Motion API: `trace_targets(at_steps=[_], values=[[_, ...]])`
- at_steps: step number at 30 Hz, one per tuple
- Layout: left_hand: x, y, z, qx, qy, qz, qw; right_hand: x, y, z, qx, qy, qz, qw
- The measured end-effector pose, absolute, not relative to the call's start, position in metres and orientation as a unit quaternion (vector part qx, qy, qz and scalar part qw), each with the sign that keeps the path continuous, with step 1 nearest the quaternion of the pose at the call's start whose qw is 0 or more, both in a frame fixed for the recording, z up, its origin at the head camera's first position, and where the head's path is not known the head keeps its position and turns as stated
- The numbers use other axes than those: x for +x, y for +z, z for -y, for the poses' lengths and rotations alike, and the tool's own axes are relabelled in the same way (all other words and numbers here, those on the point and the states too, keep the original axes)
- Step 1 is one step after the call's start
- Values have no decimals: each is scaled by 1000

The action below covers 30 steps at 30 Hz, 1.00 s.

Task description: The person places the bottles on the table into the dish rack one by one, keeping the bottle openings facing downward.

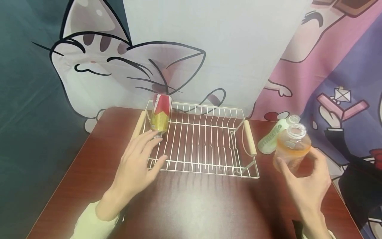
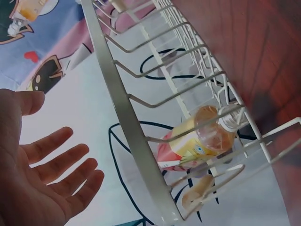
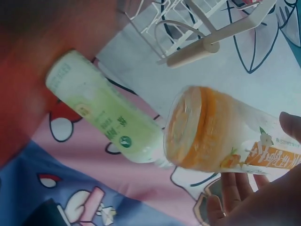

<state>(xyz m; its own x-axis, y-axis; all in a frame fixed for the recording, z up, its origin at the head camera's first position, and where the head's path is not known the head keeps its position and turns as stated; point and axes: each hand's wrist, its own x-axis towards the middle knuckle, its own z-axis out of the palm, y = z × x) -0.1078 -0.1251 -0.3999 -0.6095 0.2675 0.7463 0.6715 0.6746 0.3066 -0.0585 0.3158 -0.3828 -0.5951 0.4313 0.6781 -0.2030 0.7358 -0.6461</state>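
Observation:
A clear bottle (image 1: 293, 147) with orange-printed label (image 3: 275, 155) is held by the right hand (image 1: 310, 181), thumb on one side and fingers round the other. It is raised above the table's right side. The left hand (image 1: 137, 162), fingers loosely extended and holding nothing, is over the front-left of a white wire rack (image 1: 206, 166). In the left wrist view the left hand (image 2: 51, 174) is apart from the rack. A red-and-yellow bottle (image 1: 161, 113) leans in the rack's left end, cap (image 2: 231, 117) toward the bottom wires. A pale green bottle (image 1: 273, 137) is behind the held bottle.
The rack has a wooden handle (image 1: 250, 137) at its right end and another (image 1: 139, 124) at its left. It stands on a reddish-brown table (image 1: 191, 205). Behind the table hangs a cloth (image 1: 232, 49) printed with cartoon figures.

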Motion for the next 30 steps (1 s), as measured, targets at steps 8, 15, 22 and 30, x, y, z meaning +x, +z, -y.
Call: trace_targets(at_steps=[8,15,22,30], values=[[-106,-400,120,-297,-288,840,350,-66,-377,-302,33,302,806,508],[-103,-401,118,-299,-280,852,325,-68,-374,-295,78,284,801,522],[-101,-397,100,-345,-279,838,318,-69,-370,-278,174,237,807,512],[-103,-390,81,-404,-291,809,313,-62,-369,-249,261,202,812,480]])
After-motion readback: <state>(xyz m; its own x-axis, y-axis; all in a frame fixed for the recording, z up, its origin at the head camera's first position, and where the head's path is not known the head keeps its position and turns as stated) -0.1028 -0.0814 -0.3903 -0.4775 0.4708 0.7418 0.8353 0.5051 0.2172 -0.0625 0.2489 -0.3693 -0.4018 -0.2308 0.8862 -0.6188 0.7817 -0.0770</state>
